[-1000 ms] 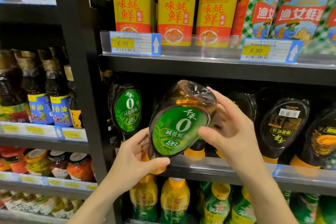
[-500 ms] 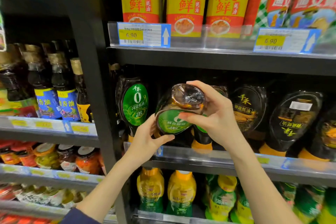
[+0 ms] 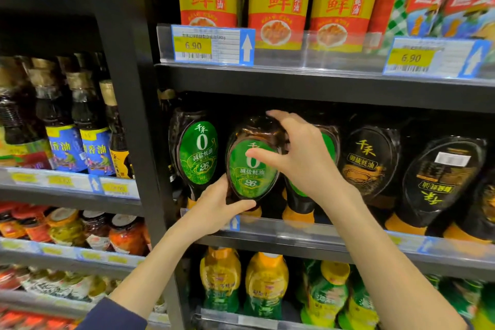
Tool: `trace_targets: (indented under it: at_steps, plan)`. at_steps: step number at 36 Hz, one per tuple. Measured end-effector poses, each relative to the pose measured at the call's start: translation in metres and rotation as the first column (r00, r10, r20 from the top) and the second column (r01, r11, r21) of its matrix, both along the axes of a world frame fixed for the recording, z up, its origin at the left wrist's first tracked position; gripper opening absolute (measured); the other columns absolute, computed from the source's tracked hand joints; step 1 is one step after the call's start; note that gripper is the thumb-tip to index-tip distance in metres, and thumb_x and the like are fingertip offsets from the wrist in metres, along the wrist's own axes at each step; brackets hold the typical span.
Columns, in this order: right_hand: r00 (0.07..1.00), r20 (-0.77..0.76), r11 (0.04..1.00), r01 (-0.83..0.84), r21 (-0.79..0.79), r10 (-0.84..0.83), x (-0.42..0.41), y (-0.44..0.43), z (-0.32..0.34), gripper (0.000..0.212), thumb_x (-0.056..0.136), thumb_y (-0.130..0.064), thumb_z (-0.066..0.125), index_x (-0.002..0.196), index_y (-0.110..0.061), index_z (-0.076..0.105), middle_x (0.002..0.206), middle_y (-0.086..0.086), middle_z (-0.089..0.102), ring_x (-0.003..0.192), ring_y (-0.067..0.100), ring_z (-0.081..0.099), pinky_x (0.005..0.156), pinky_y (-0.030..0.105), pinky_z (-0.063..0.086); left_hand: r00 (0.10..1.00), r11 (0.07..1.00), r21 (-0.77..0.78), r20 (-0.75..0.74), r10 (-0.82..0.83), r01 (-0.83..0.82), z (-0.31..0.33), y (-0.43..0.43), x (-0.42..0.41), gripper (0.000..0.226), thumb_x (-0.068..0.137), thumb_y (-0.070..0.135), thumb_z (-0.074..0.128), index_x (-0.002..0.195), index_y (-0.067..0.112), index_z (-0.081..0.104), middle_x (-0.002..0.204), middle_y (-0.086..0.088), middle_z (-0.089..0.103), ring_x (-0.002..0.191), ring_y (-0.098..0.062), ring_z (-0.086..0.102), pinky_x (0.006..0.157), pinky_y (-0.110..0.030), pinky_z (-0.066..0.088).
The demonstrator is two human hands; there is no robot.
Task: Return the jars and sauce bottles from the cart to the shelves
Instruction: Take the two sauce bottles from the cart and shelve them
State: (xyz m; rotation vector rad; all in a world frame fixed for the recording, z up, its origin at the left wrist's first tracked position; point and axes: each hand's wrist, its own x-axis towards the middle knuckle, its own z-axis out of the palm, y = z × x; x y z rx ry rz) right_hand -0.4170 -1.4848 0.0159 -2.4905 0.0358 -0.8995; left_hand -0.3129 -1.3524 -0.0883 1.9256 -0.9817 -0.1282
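Observation:
A dark upside-down sauce bottle (image 3: pixel 251 174) with a green oval label stands cap-down on the middle shelf (image 3: pixel 334 238), between two bottles of the same kind. My left hand (image 3: pixel 214 209) grips its lower left side near the orange cap. My right hand (image 3: pixel 305 158) holds its top, with the fingers arched over the upper end and the thumb across the label. The matching bottle (image 3: pixel 198 153) on the left is in full view. My right hand mostly hides the one on the right.
Black-labelled squeeze bottles (image 3: pixel 369 161) fill the same shelf to the right. Yellow-and-red bottles (image 3: pixel 278 2) stand on the shelf above, yellow-green ones (image 3: pixel 265 284) below. A black upright (image 3: pixel 126 115) divides off the left bay of sesame oil bottles (image 3: pixel 67 147) and jars (image 3: pixel 123 233).
The bottle went from tilted in front of the shelf to upright in its row. Both hands moved in with it, and the view has come closer to the shelf.

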Motion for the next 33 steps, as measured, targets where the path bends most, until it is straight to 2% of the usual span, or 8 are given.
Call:
trace_targets:
  at_steps: [2, 5, 12, 15, 19, 25, 30, 33]
  plan:
    - [0.999, -0.005, 0.997, 0.032, -0.065, -0.033, 0.001, 0.004, 0.003, 0.073, 0.075, -0.048, 0.069, 0.135, -0.017, 0.041, 0.126, 0.004, 0.055, 0.114, 0.019, 0.054, 0.092, 0.040, 0.049, 1.000, 1.000, 0.006, -0.008, -0.001, 0.001, 0.000, -0.001, 0.002, 0.065, 0.081, 0.030, 0.069, 0.138, 0.017, 0.040, 0.134, 0.006, 0.053, 0.125, -0.006, 0.047, 0.108, -0.039, 0.039]
    - [0.991, -0.057, 0.969, 0.104, -0.225, -0.120, 0.002, 0.008, 0.010, 0.073, 0.079, -0.051, 0.063, 0.138, -0.016, 0.037, 0.128, 0.008, 0.054, 0.117, 0.027, 0.052, 0.092, 0.040, 0.048, 0.999, 0.999, 0.016, -0.036, 0.031, -0.030, 0.000, -0.001, 0.004, 0.068, 0.077, 0.039, 0.069, 0.136, 0.018, 0.041, 0.132, 0.006, 0.055, 0.123, -0.007, 0.049, 0.106, -0.039, 0.041]
    - [0.967, -0.067, 0.781, 0.155, -0.605, -0.244, 0.013, 0.004, 0.028, 0.056, 0.088, -0.046, 0.055, 0.131, -0.012, 0.047, 0.120, 0.009, 0.059, 0.118, 0.028, 0.049, 0.097, 0.033, 0.036, 0.993, 0.995, 0.072, -0.086, 0.076, -0.069, 0.000, -0.004, 0.010, 0.065, 0.077, 0.043, 0.070, 0.131, 0.017, 0.046, 0.128, 0.005, 0.058, 0.119, -0.009, 0.052, 0.104, -0.039, 0.042]
    - [0.962, -0.114, 0.783, 0.128, -0.608, -0.247, 0.019, 0.001, 0.035, 0.056, 0.086, -0.048, 0.056, 0.130, -0.013, 0.050, 0.117, 0.008, 0.062, 0.111, 0.026, 0.056, 0.091, 0.033, 0.041, 0.985, 0.994, 0.094, -0.157, 0.077, -0.063, 0.004, -0.007, 0.012, 0.060, 0.080, 0.036, 0.070, 0.131, 0.014, 0.046, 0.128, 0.003, 0.057, 0.118, -0.009, 0.052, 0.105, -0.034, 0.042]
    - [0.971, -0.081, 0.769, 0.127, -0.627, -0.226, 0.024, -0.003, 0.036, 0.054, 0.086, -0.050, 0.056, 0.127, -0.016, 0.052, 0.116, 0.006, 0.063, 0.108, 0.024, 0.058, 0.079, 0.031, 0.044, 0.980, 0.992, 0.113, -0.187, 0.070, -0.050, 0.006, -0.009, 0.011, 0.050, 0.086, 0.019, 0.066, 0.130, 0.009, 0.045, 0.122, 0.006, 0.056, 0.111, -0.004, 0.052, 0.085, -0.005, 0.042]
    - [0.970, -0.039, 0.734, 0.156, -0.661, -0.240, 0.027, -0.011, 0.033, 0.054, 0.087, -0.053, 0.051, 0.129, -0.018, 0.050, 0.116, 0.005, 0.063, 0.106, 0.024, 0.059, 0.068, 0.028, 0.037, 0.969, 0.990, 0.125, -0.228, 0.091, -0.064, 0.011, -0.012, 0.012, 0.039, 0.086, 0.022, 0.065, 0.120, 0.013, 0.048, 0.104, 0.014, 0.056, 0.089, 0.007, 0.049, 0.068, 0.002, 0.041]
    - [0.975, 0.029, 0.727, 0.185, -0.661, -0.222, 0.023, -0.012, 0.028, 0.057, 0.087, -0.058, 0.047, 0.132, -0.024, 0.046, 0.115, 0.001, 0.064, 0.110, 0.021, 0.057, 0.082, 0.030, 0.040, 0.965, 0.989, 0.130, -0.243, 0.101, -0.071, 0.009, -0.011, 0.013, 0.046, 0.084, 0.026, 0.067, 0.124, 0.011, 0.047, 0.119, 0.007, 0.056, 0.111, -0.006, 0.050, 0.091, -0.015, 0.040]
    - [0.974, 0.060, 0.816, 0.217, -0.536, -0.219, 0.015, -0.013, 0.018, 0.060, 0.085, -0.056, 0.052, 0.135, -0.022, 0.045, 0.108, 0.003, 0.064, 0.108, 0.023, 0.057, 0.087, 0.033, 0.041, 0.966, 0.986, 0.138, -0.230, 0.120, -0.090, 0.008, -0.010, 0.015, 0.046, 0.080, 0.036, 0.070, 0.117, 0.016, 0.050, 0.113, 0.013, 0.058, 0.107, -0.004, 0.053, 0.091, -0.017, 0.043]
